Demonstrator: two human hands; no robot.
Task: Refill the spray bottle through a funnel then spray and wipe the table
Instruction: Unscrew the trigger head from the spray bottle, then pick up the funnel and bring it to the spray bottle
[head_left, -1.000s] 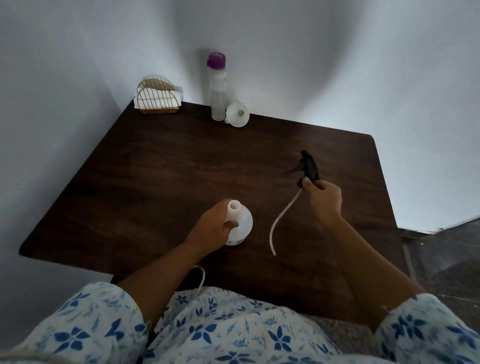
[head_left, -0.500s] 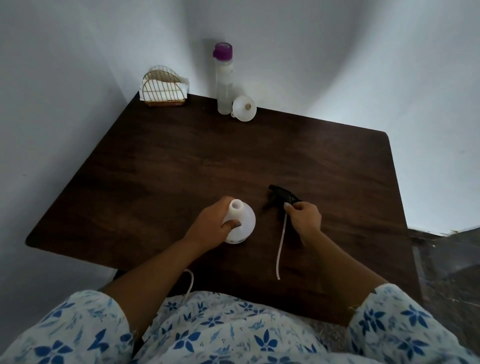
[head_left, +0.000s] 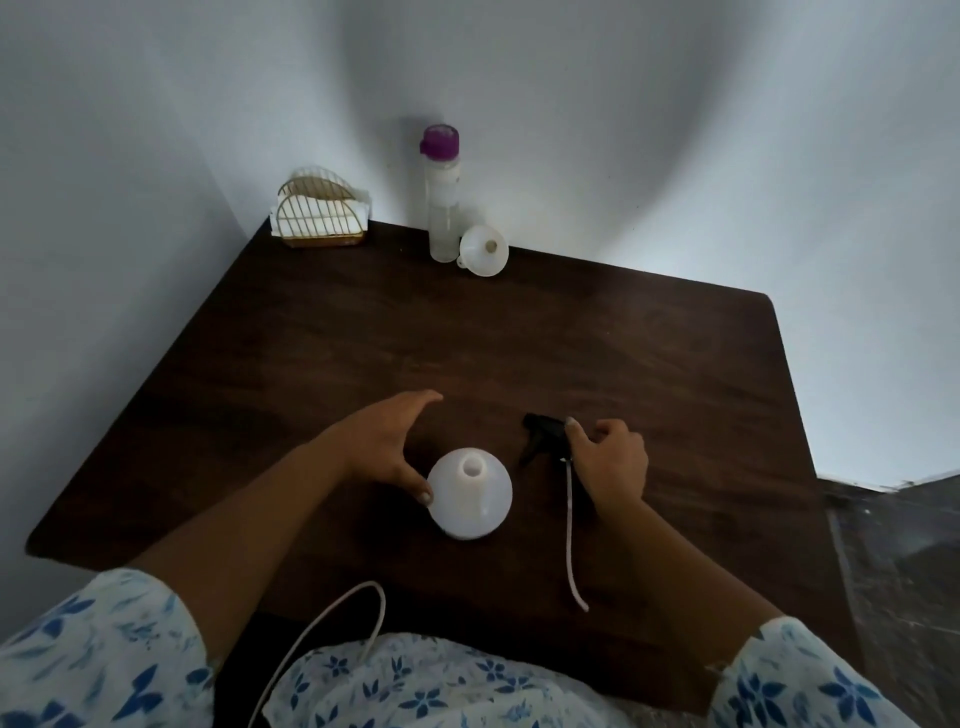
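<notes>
**Spray bottle** (head_left: 470, 493): white, round-bodied, upright near the front of the bench (head_left: 597, 338), neck open, head off. How much liquid it holds cannot be told.

**Spray head** (head_left: 543, 434): black, lying on the bench just right of the bottle, nozzle pointing left. Its tube (head_left: 571, 530) trails towards the near edge.

**Left hand** (head_left: 384, 447): fingers straight and spread apart, holding nothing. The thumb tip lies at the bottle's left side; whether it touches cannot be told.

**Right hand** (head_left: 615, 467): fingers curled over the collar end of the spray head, thumb on the black body, pinning it to the bench.

**Funnel** (head_left: 483, 249): white, at the far edge by the wall, mouth tipped towards the camera, just beside the refill bottle.

**Refill bottle** (head_left: 441, 208): tall, clear, purple cap on, upright.

**Napkin holder** (head_left: 322, 218): gold wire, white napkins inside, far left corner.

**Cord** (head_left: 332, 634): white, looping over the lap below the bench edge.

**Step in hand (judged):** parking the spray head so both hands are free for the funnel.

**Handling notes:**
- Leave the head flat, with the tube wholly on the bench, so it cannot roll or drag off the edge.
- Fetch the funnel first and seat its spout squarely in the neck.
- The bottle looks light, so steady it with one hand.
- Uncap the refill bottle only then, and pour slowly.
</notes>
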